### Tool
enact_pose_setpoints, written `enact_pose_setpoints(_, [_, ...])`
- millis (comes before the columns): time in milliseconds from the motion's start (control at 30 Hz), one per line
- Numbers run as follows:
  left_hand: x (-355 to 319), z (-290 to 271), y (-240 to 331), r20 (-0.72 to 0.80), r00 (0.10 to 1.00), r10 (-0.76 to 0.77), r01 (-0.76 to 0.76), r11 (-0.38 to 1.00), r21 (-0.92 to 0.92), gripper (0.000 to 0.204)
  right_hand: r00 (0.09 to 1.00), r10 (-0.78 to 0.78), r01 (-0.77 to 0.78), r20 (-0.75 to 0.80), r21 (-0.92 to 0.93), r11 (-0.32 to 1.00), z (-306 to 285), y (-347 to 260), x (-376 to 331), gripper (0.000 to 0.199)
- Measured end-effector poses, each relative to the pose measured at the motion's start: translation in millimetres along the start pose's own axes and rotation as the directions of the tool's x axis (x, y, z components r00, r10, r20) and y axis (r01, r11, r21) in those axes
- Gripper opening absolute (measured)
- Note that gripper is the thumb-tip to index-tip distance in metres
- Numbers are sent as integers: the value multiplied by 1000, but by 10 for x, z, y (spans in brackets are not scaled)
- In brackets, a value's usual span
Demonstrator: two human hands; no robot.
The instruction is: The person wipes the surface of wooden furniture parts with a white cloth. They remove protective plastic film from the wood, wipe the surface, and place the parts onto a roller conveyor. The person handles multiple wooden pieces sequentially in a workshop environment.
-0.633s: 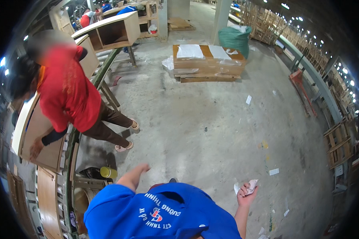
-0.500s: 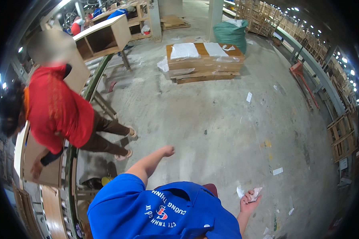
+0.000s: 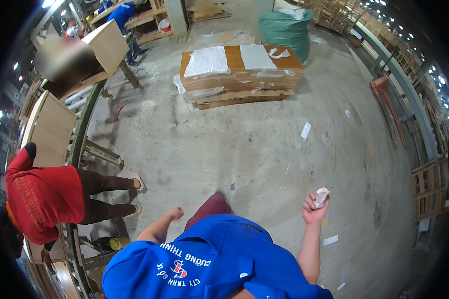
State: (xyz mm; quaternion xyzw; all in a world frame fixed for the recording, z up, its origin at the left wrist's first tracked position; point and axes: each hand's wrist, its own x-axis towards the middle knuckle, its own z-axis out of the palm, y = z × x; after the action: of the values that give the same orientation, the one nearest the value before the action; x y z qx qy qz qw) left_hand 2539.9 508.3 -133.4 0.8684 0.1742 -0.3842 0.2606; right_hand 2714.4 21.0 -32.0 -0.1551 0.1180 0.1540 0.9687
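My right hand (image 3: 312, 213) is raised out to the right, fingers wrapped round a crumpled pale pinkish-white rag (image 3: 322, 198); whether it is cloth or paper is hard to tell. My left hand (image 3: 175, 214) hangs low in front of me on the left, its fingers curled in with nothing showing in them. Neither hand touches any furniture. Ahead of me on the floor lies a stack of brown wooden panels (image 3: 244, 82), topped by two white sheets (image 3: 207, 61) and some torn white scraps.
A co-worker in a red shirt (image 3: 47, 199) bends over the green-edged roller line (image 3: 87, 119) on the left, which carries wooden cabinet pieces (image 3: 55, 127). Behind the stack stands a big green sack (image 3: 286, 34). An orange pallet jack (image 3: 388, 104) and a wooden pallet (image 3: 429, 189) are at the right.
I have moved forward; the stack looks nearer and the co-worker has slipped farther back on my left. My right hand has swung up and forward with the rag; my left hand has dropped back.
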Motion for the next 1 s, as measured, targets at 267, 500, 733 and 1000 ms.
enact_pose_setpoints(267, [1239, -1398, 223, 359, 896, -260, 317, 942, -107, 28, 983, 182, -182, 0, 28, 983, 564, 139, 2529, 50])
enact_pose_setpoints(500, [3567, -3551, 1623, -214, 971, 107, -98, 994, 51, 37, 957, 267, -275, 115, 55, 960, 884, -70, 4028, 57])
enact_pose_setpoints(733, [5038, -4857, 3215, -449, 834, 321, -435, 883, -176, 34, 905, 416, -415, 85, -36, 909, 1011, -512, 6087, 60])
enact_pose_setpoints(1000, [5318, -4802, 2608, -181, 978, -103, 13, 898, -439, 34, 717, 681, -695, -147, -225, 683, 1668, -274, 8820, 66])
